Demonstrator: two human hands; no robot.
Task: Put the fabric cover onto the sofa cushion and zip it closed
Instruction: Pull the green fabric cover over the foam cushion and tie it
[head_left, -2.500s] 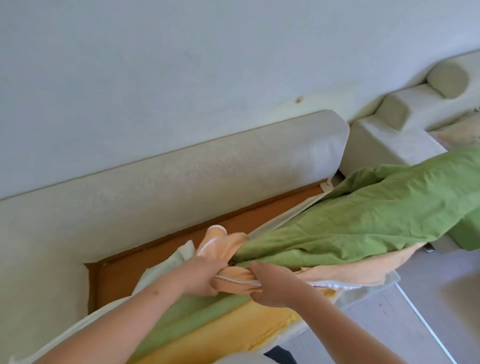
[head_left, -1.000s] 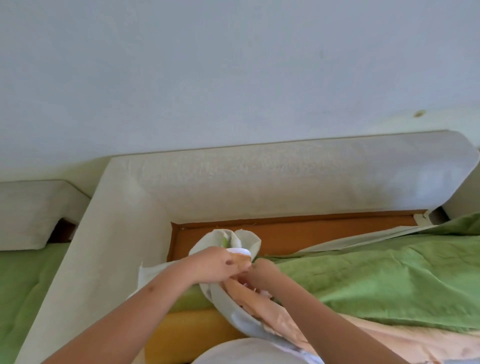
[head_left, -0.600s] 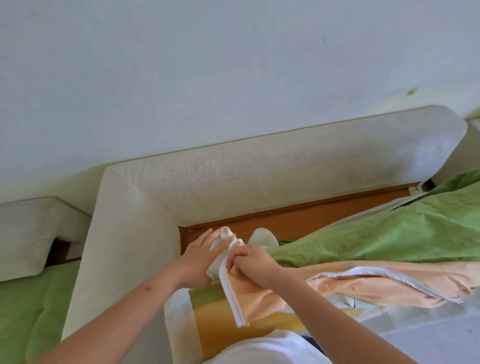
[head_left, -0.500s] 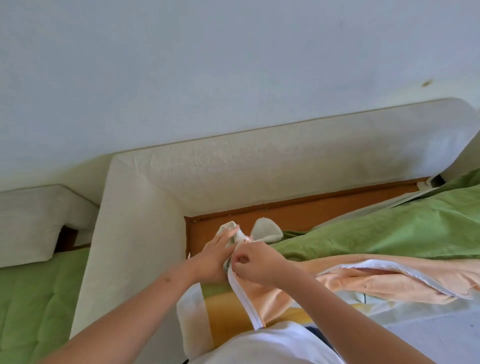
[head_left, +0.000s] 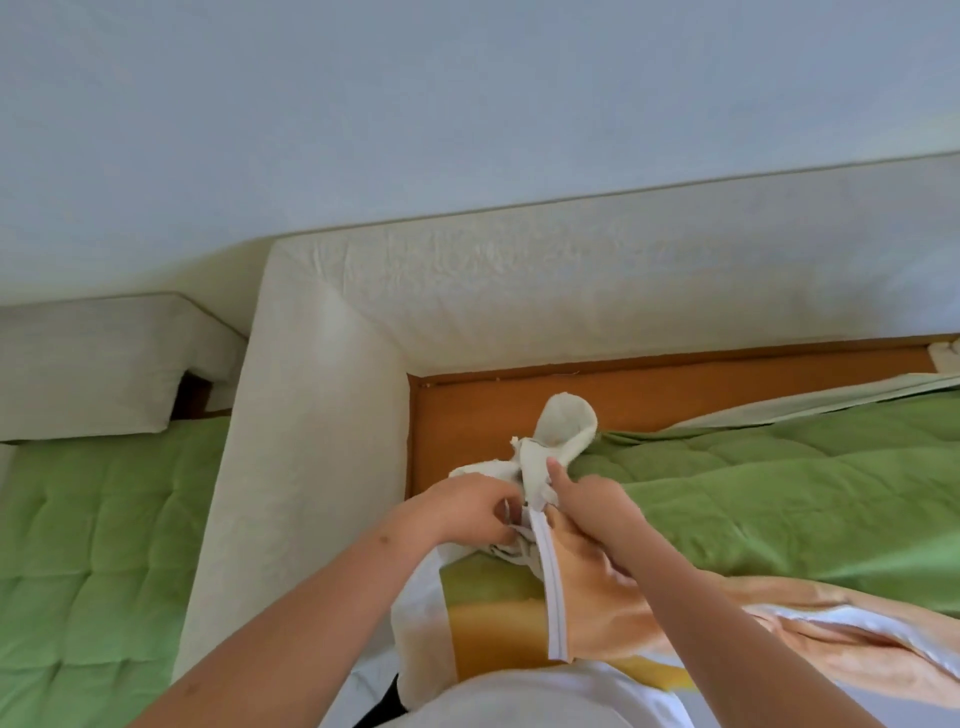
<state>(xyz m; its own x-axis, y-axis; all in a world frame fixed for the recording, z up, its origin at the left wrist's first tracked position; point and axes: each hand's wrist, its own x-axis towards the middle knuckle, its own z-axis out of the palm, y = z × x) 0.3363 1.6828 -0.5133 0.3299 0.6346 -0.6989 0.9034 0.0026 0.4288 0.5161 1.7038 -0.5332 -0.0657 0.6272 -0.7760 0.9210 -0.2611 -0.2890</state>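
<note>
Bent over the corner of a cream upholstered sofa frame, busy at the near-left end of the yellow foam sofa cushion lying on its seat. Clutching with the left hand the lower folds of a bunched cream cloth corner, its tip poking upward; fingers curled in and clenched on the cloth. Gripping with the right hand the edge of the green quilted fabric cover with its peach underside, one digit stretched up against the cream corner. Between the two hands, a white zipper tape, running down toward the body across bare foam, not joined to any other half here. Cover spread over the cushion toward the right, peach side turned out along the near edge. Behind, an orange-brown wooden seat base. Beyond the sofa arm to the left, another green quilted cushion. Above, a pale wall.
</note>
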